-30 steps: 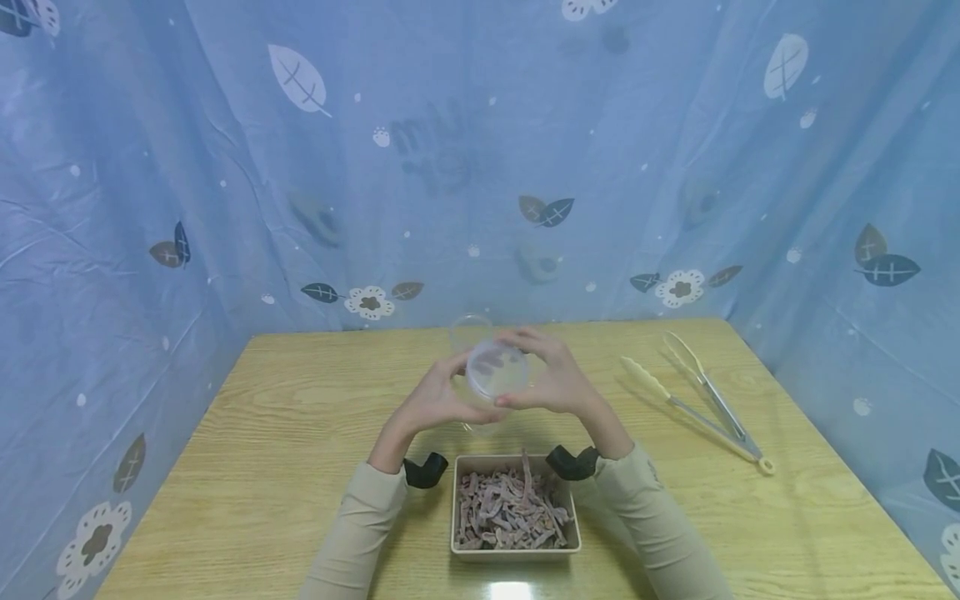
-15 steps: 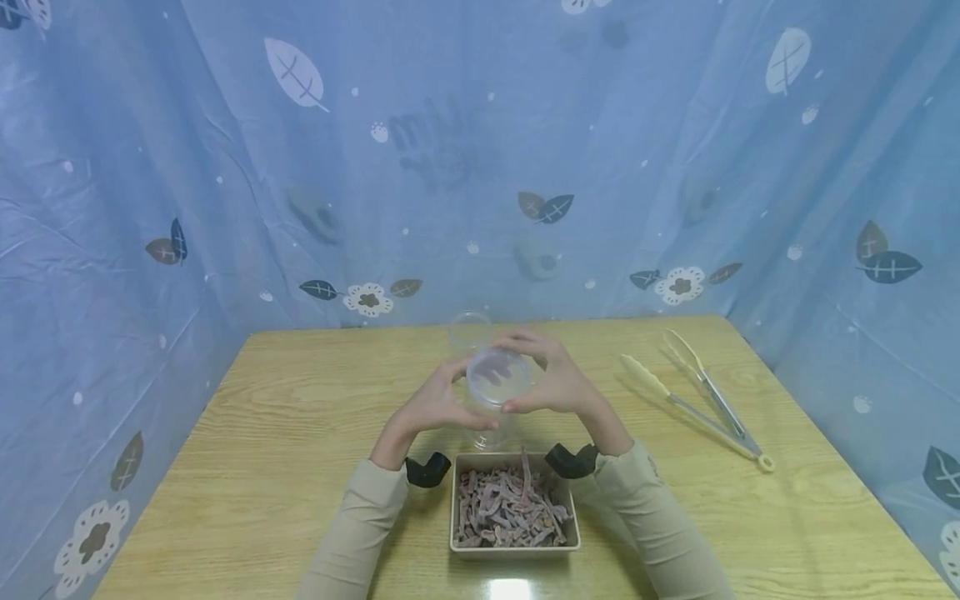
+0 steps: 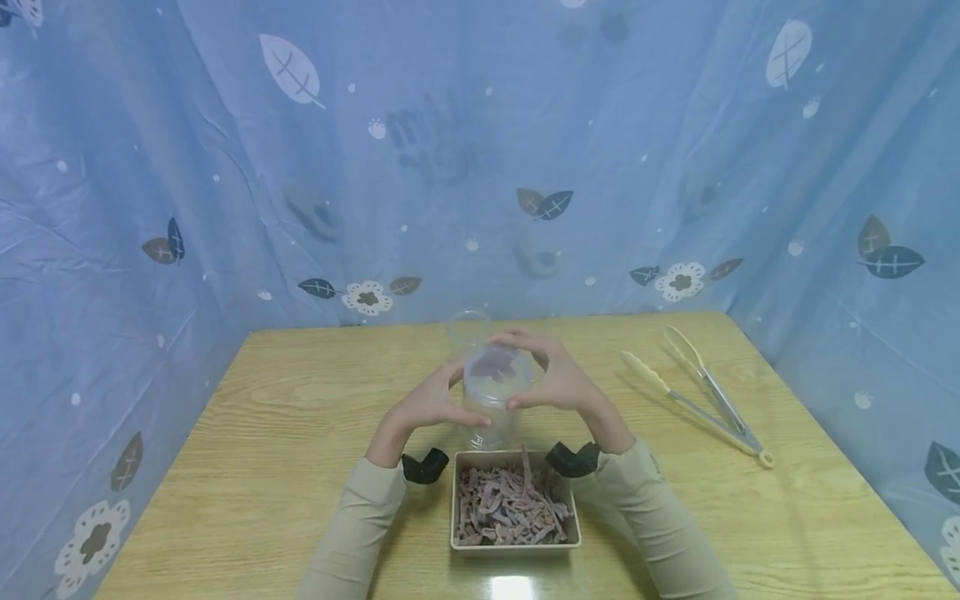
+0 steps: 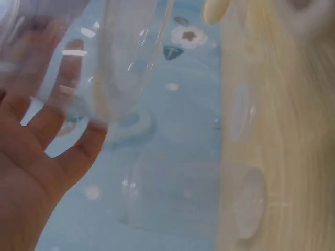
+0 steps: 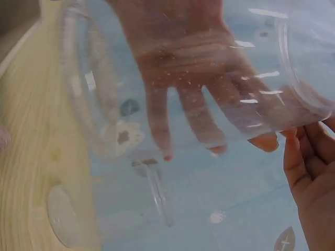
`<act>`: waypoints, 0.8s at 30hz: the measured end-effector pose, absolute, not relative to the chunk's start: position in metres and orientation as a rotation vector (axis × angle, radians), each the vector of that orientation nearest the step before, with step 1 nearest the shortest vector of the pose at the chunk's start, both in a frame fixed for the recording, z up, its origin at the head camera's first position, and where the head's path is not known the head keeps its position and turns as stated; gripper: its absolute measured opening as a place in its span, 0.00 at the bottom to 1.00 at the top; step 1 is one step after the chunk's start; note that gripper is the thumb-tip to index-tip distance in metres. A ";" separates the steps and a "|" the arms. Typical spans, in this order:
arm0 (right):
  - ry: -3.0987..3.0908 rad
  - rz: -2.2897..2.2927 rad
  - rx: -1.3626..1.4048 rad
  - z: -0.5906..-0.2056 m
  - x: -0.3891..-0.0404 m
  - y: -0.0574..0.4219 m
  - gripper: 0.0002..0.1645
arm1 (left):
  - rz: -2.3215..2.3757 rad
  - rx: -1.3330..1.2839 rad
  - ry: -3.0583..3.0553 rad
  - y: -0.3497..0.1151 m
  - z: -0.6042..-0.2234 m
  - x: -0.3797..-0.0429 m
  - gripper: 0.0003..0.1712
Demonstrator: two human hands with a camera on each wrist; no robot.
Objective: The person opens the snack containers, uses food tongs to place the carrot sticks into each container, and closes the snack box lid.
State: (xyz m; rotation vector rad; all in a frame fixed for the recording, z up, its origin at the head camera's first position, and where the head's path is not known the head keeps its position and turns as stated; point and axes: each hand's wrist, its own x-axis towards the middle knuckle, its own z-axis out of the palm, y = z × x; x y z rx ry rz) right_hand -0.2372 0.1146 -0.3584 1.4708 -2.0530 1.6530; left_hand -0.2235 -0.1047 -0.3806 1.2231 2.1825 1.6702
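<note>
Both hands hold a large clear plastic jar (image 3: pixel 491 412) just beyond the tray in the head view. Its round, translucent top faces the head camera; whether that is a lid or an open mouth I cannot tell. My left hand (image 3: pixel 435 400) curves around the jar's left side, thumb toward me. On the right, my right hand (image 3: pixel 558 375) grips near the top edge, its thumb in front. In the left wrist view, the left hand's fingers (image 4: pixel 86 144) touch the clear wall. Through the jar (image 5: pixel 183 78) in the right wrist view, spread fingers show on its far side.
A cream rectangular tray (image 3: pixel 516 550) with many brownish dried strips (image 3: pixel 510 504) stands between my forearms. Another clear jar (image 3: pixel 470 325) stands behind the hands, near the blue patterned curtain (image 3: pixel 450 167). Tongs (image 3: pixel 708 404) with cream tips lie spread on the right of the wooden table (image 3: pixel 315 392).
The held jar has tipped, and its lower end has come nearer the tray. The right thumb has shifted slightly to the right. Tray, tongs and rear jar stay in place.
</note>
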 end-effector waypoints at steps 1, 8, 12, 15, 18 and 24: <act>-2.057 1.642 1.443 -0.357 -0.237 0.115 0.52 | 1.666 1.200 2.188 -0.105 -0.380 -0.223 0.50; -2.138 1.395 1.046 -0.350 -0.231 0.108 0.47 | 1.705 0.936 2.425 -0.097 -0.373 -0.218 0.58; -2.127 1.338 0.955 -0.350 -0.230 0.102 0.48 | 1.727 0.835 2.608 -0.086 -0.370 -0.216 0.54; -2.138 1.316 0.944 -0.350 -0.228 0.100 0.48 | 1.726 0.850 2.669 -0.083 -0.368 -0.214 0.52; -2.147 1.303 0.963 -0.349 -0.227 0.101 0.47 | 1.715 0.891 2.680 -0.084 -0.366 -0.212 0.52; -2.166 1.342 1.028 -0.344 -0.224 0.104 0.48 | 1.656 0.948 2.694 -0.087 -0.363 -0.209 0.52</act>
